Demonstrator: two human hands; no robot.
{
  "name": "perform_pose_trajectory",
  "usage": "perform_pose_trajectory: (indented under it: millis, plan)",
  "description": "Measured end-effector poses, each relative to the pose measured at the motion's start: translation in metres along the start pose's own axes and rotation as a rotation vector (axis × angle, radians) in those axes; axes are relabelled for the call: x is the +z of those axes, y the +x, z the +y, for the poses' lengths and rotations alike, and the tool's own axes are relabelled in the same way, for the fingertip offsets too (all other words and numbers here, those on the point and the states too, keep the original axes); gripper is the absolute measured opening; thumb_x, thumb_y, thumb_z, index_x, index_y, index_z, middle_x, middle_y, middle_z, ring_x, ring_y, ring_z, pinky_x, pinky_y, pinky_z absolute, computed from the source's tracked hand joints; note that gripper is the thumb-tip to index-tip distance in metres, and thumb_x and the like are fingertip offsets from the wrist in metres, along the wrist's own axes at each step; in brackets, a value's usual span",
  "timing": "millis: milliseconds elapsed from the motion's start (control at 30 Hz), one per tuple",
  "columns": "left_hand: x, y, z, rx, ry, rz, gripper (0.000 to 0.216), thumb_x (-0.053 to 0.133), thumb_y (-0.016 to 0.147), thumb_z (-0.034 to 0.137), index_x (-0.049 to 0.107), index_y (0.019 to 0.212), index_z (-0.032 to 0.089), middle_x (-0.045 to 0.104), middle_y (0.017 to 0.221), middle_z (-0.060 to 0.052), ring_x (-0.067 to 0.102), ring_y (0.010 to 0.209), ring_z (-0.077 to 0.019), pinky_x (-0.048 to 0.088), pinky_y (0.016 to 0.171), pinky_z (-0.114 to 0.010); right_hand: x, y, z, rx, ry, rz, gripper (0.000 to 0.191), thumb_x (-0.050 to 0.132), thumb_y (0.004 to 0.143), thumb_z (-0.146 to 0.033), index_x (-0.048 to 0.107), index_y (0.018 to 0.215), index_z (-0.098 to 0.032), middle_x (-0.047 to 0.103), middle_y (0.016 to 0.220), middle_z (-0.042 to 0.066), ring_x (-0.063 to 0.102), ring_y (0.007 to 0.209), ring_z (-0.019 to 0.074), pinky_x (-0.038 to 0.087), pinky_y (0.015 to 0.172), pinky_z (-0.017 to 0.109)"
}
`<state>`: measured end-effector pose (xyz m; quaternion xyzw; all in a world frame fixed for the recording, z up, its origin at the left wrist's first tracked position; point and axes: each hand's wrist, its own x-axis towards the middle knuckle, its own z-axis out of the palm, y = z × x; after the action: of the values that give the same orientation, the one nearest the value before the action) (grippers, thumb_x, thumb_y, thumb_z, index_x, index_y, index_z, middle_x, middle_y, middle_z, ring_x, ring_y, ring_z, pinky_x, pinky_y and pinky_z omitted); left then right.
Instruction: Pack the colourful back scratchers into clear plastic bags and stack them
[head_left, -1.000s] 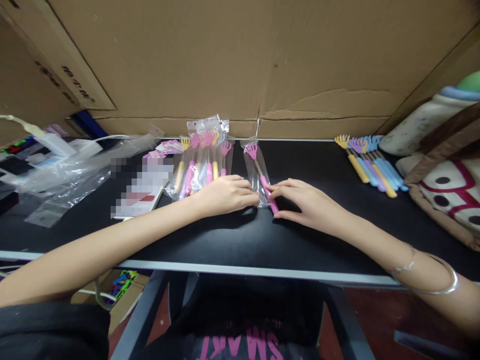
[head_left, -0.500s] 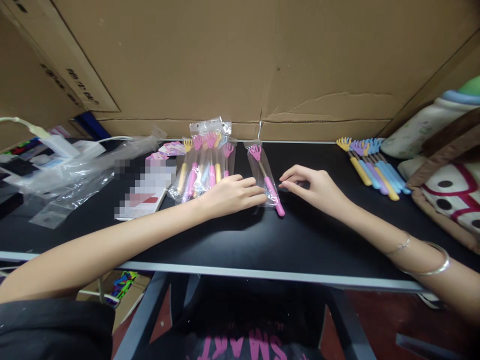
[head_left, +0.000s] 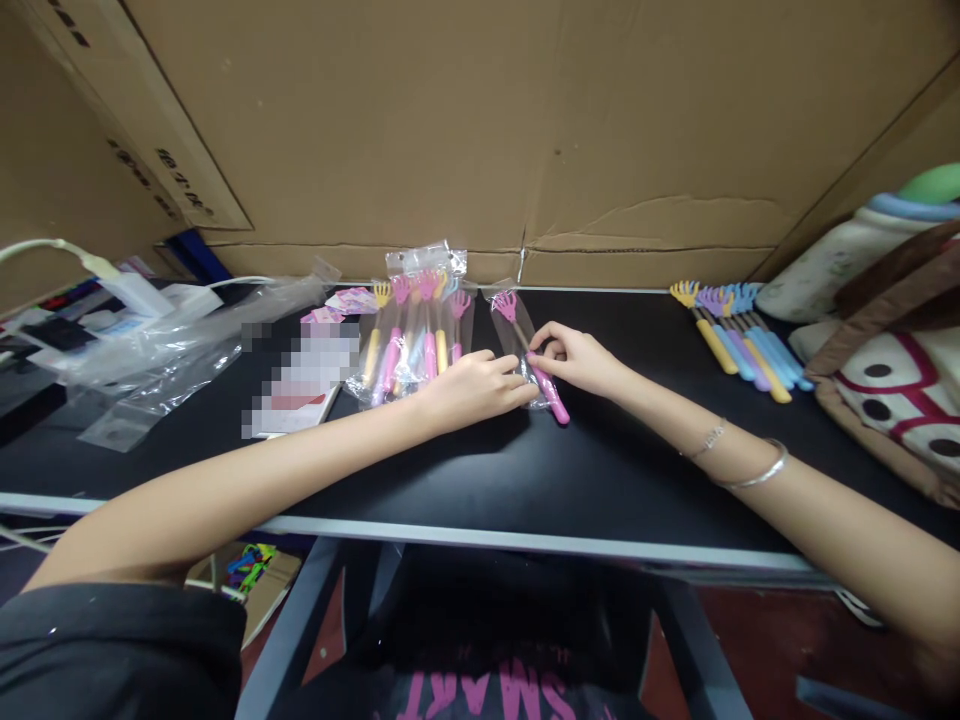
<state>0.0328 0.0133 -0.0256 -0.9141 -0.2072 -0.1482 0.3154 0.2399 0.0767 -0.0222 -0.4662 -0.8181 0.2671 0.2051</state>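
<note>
At the bottom edge is a black shirt [head_left: 465,640] with pink capital letters, cut off by the frame; only something like "SMA" can be read. Beyond it runs the pale front edge of a black table [head_left: 525,545], and below the table on the left a cardboard box holds small colourful pieces [head_left: 251,562].

Both forearms reach across the table, and two thin bracelets [head_left: 750,475] sit on the right wrist. The left hand [head_left: 469,390] lies palm down with its fingers stretched out, the tips pressing on the near end of a clear bag [head_left: 517,325]. A pink back scratcher [head_left: 553,400] lies in this bag at the middle of the table. Its claw points away and its handle end seems to stick out towards the person. The right hand [head_left: 574,360] is closed in a pinch on the top of the handle.

Just left of the left hand is a pile of bagged scratchers [head_left: 420,330], next to a blurred card [head_left: 300,385]. Further left are loose plastic bags [head_left: 172,350] and a white charger [head_left: 135,290] with its cable. Well to the right lies a row of loose scratchers [head_left: 739,335], yellow, purple and blue, beside a patterned cushion [head_left: 892,370].

Behind everything stands a cardboard wall [head_left: 525,130]. The black print [head_left: 184,185] on its left panel is too slanted to read.
</note>
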Motion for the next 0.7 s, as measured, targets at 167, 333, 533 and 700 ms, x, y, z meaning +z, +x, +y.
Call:
perform_pose_trajectory:
  millis: [167, 333, 533, 700]
  plan:
    - [-0.002, 0.004, -0.001, 0.000, 0.040, 0.028, 0.018, 0.053, 0.095, 0.010, 0.059, 0.079, 0.017, 0.067, 0.069, 0.000, 0.057, 0.073, -0.0160, 0.034, 0.058, -0.030, 0.003, -0.003, 0.002, -0.121, 0.096, -0.013, 0.020, 0.056, 0.080, -0.040, 0.055, 0.088, -0.021, 0.054, 0.060, -0.005, 0.051, 0.057, 0.0144, 0.038, 0.059, 0.028]
    - [-0.011, 0.002, -0.004, 0.001, 0.060, 0.011, 0.015, 0.053, 0.096, 0.013, 0.059, 0.083, 0.018, 0.069, 0.074, 0.000, 0.058, 0.074, -0.0151, 0.034, 0.059, -0.029, 0.006, -0.015, -0.006, -0.153, 0.113, 0.035, 0.015, 0.052, 0.083, -0.034, 0.056, 0.089, -0.021, 0.060, 0.069, -0.001, 0.055, 0.063, 0.0165, 0.041, 0.064, 0.030]
    - [-0.035, -0.010, -0.020, -0.032, 0.163, 0.125, 0.021, 0.047, 0.099, 0.012, 0.061, 0.086, 0.019, 0.070, 0.077, 0.002, 0.059, 0.073, -0.0129, 0.035, 0.062, -0.027, 0.005, -0.018, -0.030, -0.235, 0.149, 0.184, 0.012, 0.052, 0.087, -0.030, 0.056, 0.091, -0.020, 0.062, 0.072, 0.000, 0.056, 0.064, 0.0160, 0.041, 0.065, 0.029]
    - [-0.052, -0.024, -0.041, -0.110, 0.288, 0.216, 0.023, 0.049, 0.099, 0.014, 0.064, 0.083, 0.020, 0.072, 0.080, 0.003, 0.062, 0.075, -0.0112, 0.038, 0.061, -0.024, 0.004, -0.001, -0.053, -0.376, 0.184, 0.304, 0.006, 0.053, 0.086, -0.023, 0.057, 0.088, -0.019, 0.059, 0.070, -0.001, 0.054, 0.065, 0.0145, 0.041, 0.065, 0.028]
